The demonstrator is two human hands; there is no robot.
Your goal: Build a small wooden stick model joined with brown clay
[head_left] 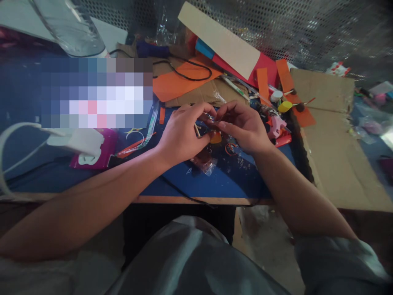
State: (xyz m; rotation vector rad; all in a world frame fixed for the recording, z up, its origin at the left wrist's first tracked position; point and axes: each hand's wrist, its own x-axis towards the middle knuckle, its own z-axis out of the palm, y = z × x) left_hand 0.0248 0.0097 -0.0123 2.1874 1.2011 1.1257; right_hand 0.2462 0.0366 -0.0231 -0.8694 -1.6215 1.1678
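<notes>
My left hand (184, 131) and my right hand (244, 125) meet over the blue table, fingers curled and tips close together. Both are closed in a pinch at a small thing between the fingertips, too hidden and small to name. Under the left thumb shows a small yellow-orange piece (215, 137), and thin pale sticks (197, 130) lie near the left palm. Below the hands is a crumpled clear plastic wrapper (206, 164). A small orange-red ring (231, 149) lies beneath my right hand, among white scraps.
A purple power socket (106, 153) with a white plug (87, 141) is at left, behind it a clear bottle (76, 30). Orange sheets (181, 82), a cream strip (221, 39), a pink glue gun (278, 125) and cardboard (334, 143) lie behind and right. A black cable (184, 196) crosses the front edge.
</notes>
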